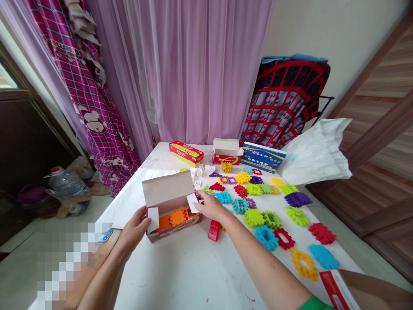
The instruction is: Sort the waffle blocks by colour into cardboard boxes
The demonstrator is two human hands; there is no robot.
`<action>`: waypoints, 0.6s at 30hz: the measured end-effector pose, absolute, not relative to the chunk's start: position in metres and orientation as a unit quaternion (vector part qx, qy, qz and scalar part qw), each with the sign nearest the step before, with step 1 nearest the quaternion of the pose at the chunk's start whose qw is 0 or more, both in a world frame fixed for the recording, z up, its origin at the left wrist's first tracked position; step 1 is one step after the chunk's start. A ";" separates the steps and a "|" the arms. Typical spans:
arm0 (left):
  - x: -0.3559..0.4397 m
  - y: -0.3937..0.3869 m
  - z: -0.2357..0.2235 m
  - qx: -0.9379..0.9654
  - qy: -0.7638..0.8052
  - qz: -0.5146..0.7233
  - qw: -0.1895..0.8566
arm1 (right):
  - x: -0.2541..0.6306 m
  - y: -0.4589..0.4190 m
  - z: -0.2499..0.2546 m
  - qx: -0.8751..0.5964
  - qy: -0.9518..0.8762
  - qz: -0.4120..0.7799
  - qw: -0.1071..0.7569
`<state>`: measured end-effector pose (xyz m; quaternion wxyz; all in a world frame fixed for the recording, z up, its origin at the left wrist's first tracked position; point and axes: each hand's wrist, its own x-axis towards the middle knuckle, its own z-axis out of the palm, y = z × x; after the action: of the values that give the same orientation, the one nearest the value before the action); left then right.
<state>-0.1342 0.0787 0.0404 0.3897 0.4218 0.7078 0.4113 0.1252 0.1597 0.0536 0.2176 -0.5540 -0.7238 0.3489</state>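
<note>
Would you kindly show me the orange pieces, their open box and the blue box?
Orange pieces [178, 217]: head view, on the middle piece.
Open box [174, 230]: head view, on its front wall.
Blue box [263, 157]: head view, printed front.

The head camera looks forward and down from above the tabletop's [161, 275] near side — close to the left hand [135, 226] and right hand [209, 204], yet wide enough to include the purple curtain [206, 64] at the far side and brown wood panelling [380, 107] at right.
</note>
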 end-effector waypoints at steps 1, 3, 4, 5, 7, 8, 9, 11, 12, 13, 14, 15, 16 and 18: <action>-0.134 0.078 0.042 0.416 0.701 0.419 0.400 | 0.126 0.163 0.053 -0.550 -0.720 0.361 0.223; -0.133 0.075 0.045 0.403 0.692 0.431 0.417 | 0.127 0.170 0.052 -0.549 -0.706 0.380 0.234; -0.134 0.073 0.047 0.396 0.689 0.435 0.423 | 0.128 0.173 0.052 -0.552 -0.698 0.386 0.242; -0.134 0.072 0.048 0.391 0.685 0.440 0.430 | 0.128 0.176 0.052 -0.555 -0.690 0.392 0.250; -0.136 0.070 0.050 0.380 0.675 0.450 0.444 | 0.128 0.181 0.053 -0.556 -0.672 0.408 0.268; -0.136 0.071 0.051 0.375 0.670 0.455 0.451 | 0.128 0.183 0.055 -0.555 -0.663 0.419 0.276; -0.137 0.071 0.052 0.370 0.662 0.461 0.459 | 0.127 0.185 0.056 -0.553 -0.654 0.432 0.283; -0.139 0.074 0.054 0.371 0.641 0.477 0.474 | 0.126 0.188 0.060 -0.545 -0.637 0.456 0.299; -0.139 0.076 0.055 0.378 0.626 0.486 0.478 | 0.124 0.190 0.061 -0.537 -0.630 0.469 0.308; -0.139 0.079 0.056 0.389 0.608 0.497 0.482 | 0.122 0.191 0.063 -0.526 -0.623 0.485 0.317; -0.139 0.081 0.057 0.400 0.589 0.507 0.486 | 0.120 0.192 0.065 -0.512 -0.615 0.501 0.329; -0.139 0.083 0.057 0.409 0.574 0.515 0.487 | 0.118 0.193 0.066 -0.499 -0.607 0.517 0.340; -0.138 0.084 0.056 0.415 0.564 0.521 0.488 | 0.117 0.194 0.068 -0.487 -0.599 0.531 0.350; -0.138 0.087 0.054 0.411 0.558 0.530 0.489 | 0.113 0.194 0.073 -0.471 -0.579 0.555 0.366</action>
<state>-0.1377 0.0869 0.0537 0.4889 0.4108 0.5578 0.5301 0.1135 0.1940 0.0727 0.3656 -0.4715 -0.5794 0.5552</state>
